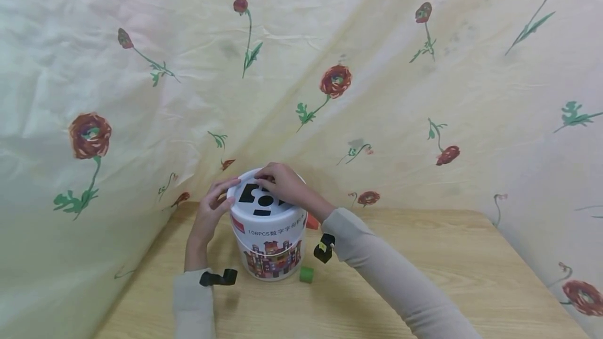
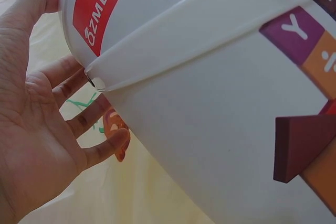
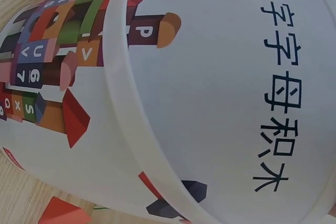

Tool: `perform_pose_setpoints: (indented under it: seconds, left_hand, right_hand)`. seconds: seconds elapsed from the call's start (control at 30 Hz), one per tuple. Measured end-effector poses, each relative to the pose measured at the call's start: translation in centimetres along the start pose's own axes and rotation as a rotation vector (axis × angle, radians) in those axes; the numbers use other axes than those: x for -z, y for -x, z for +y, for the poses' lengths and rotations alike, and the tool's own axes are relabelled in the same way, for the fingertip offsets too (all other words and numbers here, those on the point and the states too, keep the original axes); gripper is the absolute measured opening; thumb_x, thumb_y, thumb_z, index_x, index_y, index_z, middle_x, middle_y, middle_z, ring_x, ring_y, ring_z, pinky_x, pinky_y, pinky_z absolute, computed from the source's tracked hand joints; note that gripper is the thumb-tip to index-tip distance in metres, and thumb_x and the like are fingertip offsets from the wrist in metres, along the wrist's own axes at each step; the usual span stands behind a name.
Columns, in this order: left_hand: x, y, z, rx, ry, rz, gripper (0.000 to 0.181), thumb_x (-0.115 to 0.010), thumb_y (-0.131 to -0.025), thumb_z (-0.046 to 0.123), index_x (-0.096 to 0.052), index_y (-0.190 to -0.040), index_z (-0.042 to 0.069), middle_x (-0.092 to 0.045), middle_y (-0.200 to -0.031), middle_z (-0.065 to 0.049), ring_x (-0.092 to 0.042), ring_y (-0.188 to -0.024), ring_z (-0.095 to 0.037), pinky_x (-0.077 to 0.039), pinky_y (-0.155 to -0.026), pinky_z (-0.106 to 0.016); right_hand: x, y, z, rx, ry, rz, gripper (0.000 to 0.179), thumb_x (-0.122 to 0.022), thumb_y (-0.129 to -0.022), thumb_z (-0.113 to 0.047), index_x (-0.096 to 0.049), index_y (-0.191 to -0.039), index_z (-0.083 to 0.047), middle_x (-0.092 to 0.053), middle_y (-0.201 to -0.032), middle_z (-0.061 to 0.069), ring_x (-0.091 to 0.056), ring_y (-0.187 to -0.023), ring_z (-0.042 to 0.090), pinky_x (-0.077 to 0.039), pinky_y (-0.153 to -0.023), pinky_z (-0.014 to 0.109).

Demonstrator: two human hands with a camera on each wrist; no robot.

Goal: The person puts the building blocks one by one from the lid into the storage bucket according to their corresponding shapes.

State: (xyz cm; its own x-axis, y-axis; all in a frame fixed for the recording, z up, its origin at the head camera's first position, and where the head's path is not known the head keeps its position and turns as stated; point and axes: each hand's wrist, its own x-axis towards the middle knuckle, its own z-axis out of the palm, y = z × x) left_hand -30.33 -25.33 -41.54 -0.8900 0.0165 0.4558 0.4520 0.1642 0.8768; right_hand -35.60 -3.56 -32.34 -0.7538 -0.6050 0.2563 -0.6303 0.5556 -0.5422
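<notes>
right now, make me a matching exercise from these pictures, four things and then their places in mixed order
Things
1. left hand
2. right hand
3. green block
4. white bucket handle

Places
A. on the wood-grain table, near the bucket
B. across the bucket's printed front
C. at the left rim of the lid
D. reaching over the lid's black shapes

Pairs: 1-C, 2-D, 3-A, 4-B

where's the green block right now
In the head view, the green block sits on the wooden table, just right of the white bucket near its base, nearer the camera than the red block.
</notes>
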Motion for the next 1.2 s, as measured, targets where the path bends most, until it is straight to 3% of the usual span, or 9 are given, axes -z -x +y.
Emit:
perform_pose_setpoints:
  seconds: [0.37, 0.63, 0.8, 0.97, 1.2]
  left_hand:
    - [0.0, 0.0, -0.2, 0.014, -0.017, 0.006, 0.043, -0.058, -0.101, 0.016, -0.057, -0.143, 0.009, -0.046, -0.149, -0.004, -0.044, -0.134, -0.021, -0.046, -0.104, -0.027]
    - [-0.1, 0.0, -0.2, 0.032, -0.026, 0.01, 0.043, -0.059, -0.101, 0.02, -0.058, -0.143, 0.012, -0.046, -0.149, -0.002, -0.043, -0.134, -0.023, -0.045, -0.103, -0.034]
    - [-0.1, -0.1, -0.2, 0.03, -0.024, 0.014, 0.043, -0.059, -0.101, 0.019, -0.059, -0.143, 0.012, -0.046, -0.149, -0.002, -0.044, -0.133, -0.023, -0.048, -0.101, -0.029]
    - [-0.2, -0.1, -0.1, 0.023, -0.023, 0.015, 0.043, -0.058, -0.101, 0.017, -0.058, -0.143, 0.01, -0.046, -0.15, -0.006, -0.044, -0.133, -0.022, -0.048, -0.1, -0.027]
    - [-0.1, 0.0, -0.1, 0.026, -0.013, 0.015, 0.043, -0.058, -0.101, 0.016, -0.058, -0.143, 0.009, -0.046, -0.149, -0.005, -0.044, -0.133, -0.022, -0.048, -0.098, -0.022]
  right_hand:
    - [0.0, 0.3, 0.1, 0.007, -0.047, 0.042, 0.027, -0.063, -0.101, -0.02, -0.072, -0.124, -0.007, -0.072, -0.109, 0.007, -0.066, -0.095, 0.016, -0.056, -0.082, 0.027]
    - [0.1, 1.0, 0.6, 0.072, -0.125, 0.177, 0.024, -0.064, -0.1, -0.017, -0.073, -0.119, -0.007, -0.073, -0.111, 0.007, -0.064, -0.095, 0.018, -0.056, -0.083, 0.031]
    - [0.4, 1.8, 1.2, 0.088, -0.091, 0.293, 0.023, -0.065, -0.099, -0.015, -0.074, -0.119, -0.007, -0.071, -0.112, 0.007, -0.061, -0.102, 0.021, -0.057, -0.089, 0.039]
    - [0.7, 2.9, 2.8, 0.064, -0.037, 0.396, 0.023, -0.065, -0.098, -0.016, -0.074, -0.119, -0.011, -0.067, -0.119, 0.007, -0.058, -0.114, 0.024, -0.054, -0.099, 0.043]
    - [1.3, 4.8, 6.4, -0.008, -0.117, 0.454, 0.027, -0.063, -0.099, -0.02, -0.071, -0.125, -0.013, -0.064, -0.123, 0.006, -0.057, -0.117, 0.023, -0.052, -0.101, 0.049]
